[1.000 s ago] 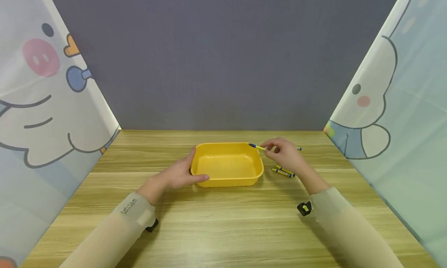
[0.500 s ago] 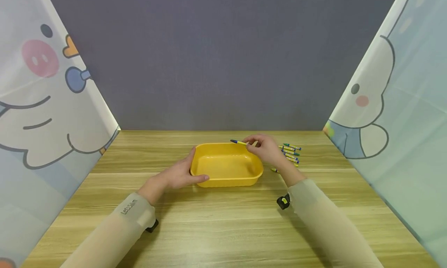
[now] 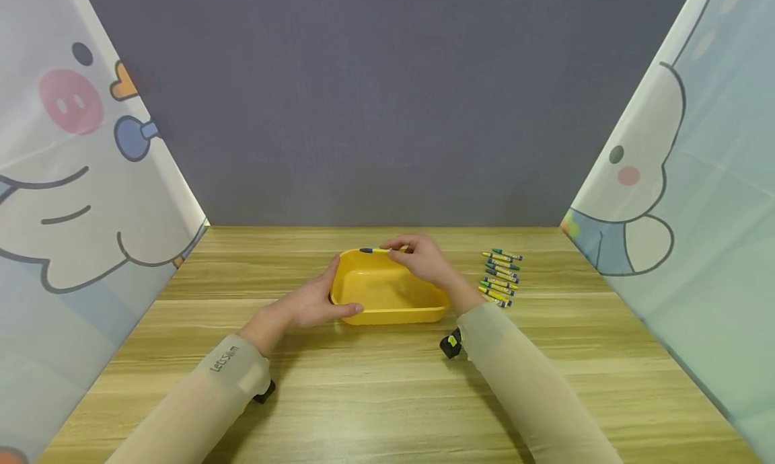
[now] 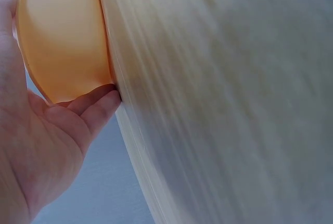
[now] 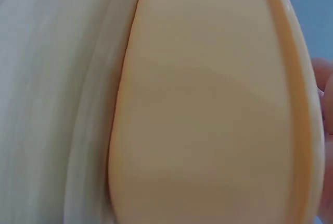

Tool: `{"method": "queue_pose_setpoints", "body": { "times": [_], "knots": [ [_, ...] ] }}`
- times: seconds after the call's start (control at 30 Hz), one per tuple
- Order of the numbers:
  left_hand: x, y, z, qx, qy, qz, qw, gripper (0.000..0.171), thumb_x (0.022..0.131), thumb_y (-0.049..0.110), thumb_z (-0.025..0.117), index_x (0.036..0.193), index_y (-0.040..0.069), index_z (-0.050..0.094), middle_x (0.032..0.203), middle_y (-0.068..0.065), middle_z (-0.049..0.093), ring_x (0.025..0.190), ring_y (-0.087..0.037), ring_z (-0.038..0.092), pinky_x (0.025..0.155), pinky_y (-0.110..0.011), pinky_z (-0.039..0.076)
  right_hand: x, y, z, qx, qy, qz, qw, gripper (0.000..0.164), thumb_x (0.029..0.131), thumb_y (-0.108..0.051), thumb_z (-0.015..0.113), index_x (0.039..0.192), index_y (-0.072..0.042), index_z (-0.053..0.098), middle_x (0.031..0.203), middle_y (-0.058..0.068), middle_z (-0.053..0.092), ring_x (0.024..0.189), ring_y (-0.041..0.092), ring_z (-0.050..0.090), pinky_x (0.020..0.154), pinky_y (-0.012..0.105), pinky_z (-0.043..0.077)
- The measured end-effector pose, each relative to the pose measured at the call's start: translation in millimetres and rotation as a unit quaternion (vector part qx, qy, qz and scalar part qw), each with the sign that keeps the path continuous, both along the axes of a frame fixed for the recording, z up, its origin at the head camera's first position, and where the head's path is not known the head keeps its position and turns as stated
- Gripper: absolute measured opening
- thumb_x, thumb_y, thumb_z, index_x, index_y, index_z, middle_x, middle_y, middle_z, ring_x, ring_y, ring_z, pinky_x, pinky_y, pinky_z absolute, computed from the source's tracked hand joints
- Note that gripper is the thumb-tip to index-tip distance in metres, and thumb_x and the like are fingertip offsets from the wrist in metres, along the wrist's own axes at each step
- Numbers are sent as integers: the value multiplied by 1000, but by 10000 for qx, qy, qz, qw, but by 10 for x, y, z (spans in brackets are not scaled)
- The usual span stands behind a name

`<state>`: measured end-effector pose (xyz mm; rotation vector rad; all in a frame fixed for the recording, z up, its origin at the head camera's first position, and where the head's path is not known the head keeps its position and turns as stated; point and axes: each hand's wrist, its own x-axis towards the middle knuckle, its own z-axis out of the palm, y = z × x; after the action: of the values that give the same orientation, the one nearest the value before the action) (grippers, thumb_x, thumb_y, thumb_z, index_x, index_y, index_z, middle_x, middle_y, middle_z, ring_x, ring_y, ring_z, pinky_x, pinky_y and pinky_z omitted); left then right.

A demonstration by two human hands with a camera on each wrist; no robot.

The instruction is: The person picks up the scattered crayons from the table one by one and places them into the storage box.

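Observation:
A yellow plastic tray (image 3: 399,317) with rounded corners stands near the middle of the wooden table. My left hand (image 3: 311,304) holds its left end, the thumb on the front rim; in the left wrist view, fingers (image 4: 101,110) bend against the tray's wall (image 4: 67,36). Between thumb and fingertips my right hand (image 3: 424,259) pinches a yellow crayon with a dark blue tip (image 3: 366,250), over the tray's back rim and pointing left. The tray's outer wall (image 5: 208,104) fills much of the right wrist view, hiding the crayon there. My right arm covers the tray's right end.
Several crayons (image 3: 502,270) in yellow, blue and green lie in a loose column on the table (image 3: 363,390) right of the tray. A dark grey panel (image 3: 387,101) rises behind the table, and cartoon-printed cloths (image 3: 714,249) hang at both sides.
My right hand has carried the pinched crayon left, from the tray's right edge to over its back rim. The crayon column has come into full view. My left hand stays on the tray.

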<state>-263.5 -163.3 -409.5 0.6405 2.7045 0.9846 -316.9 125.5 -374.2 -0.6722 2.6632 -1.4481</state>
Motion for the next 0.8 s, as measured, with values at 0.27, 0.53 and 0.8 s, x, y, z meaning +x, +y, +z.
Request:
{"method": "queue_pose_setpoints", "body": {
  "times": [0.27,0.53,0.8],
  "knots": [
    [-16,6,-1,60,64,-69,9999,127,95,68,77,178,22,-7,156,-19,58,124,-28,66,114,-56,51,-64,-313,-19,-399,-443,-35,9982,25,108,-21,71,130,-15,82,135,7,75,92,40,63,72,28,51],
    [-4,23,-9,11,-70,-68,10000,130,95,70,75,177,19,-11,168,-21,48,133,-30,63,119,-57,49,-110,-452,-128,-674,-409,23,9969,24,107,-19,72,127,-12,83,135,9,75,91,35,64,77,31,55],
    [-1,3,4,-32,-184,-10,9998,133,96,70,73,175,9,-15,175,-28,35,148,-40,54,125,-61,43,-132,-442,-263,-206,-168,-37,9996,21,106,-18,71,122,-12,84,124,9,69,96,22,59,83,33,53]
  ]
}}
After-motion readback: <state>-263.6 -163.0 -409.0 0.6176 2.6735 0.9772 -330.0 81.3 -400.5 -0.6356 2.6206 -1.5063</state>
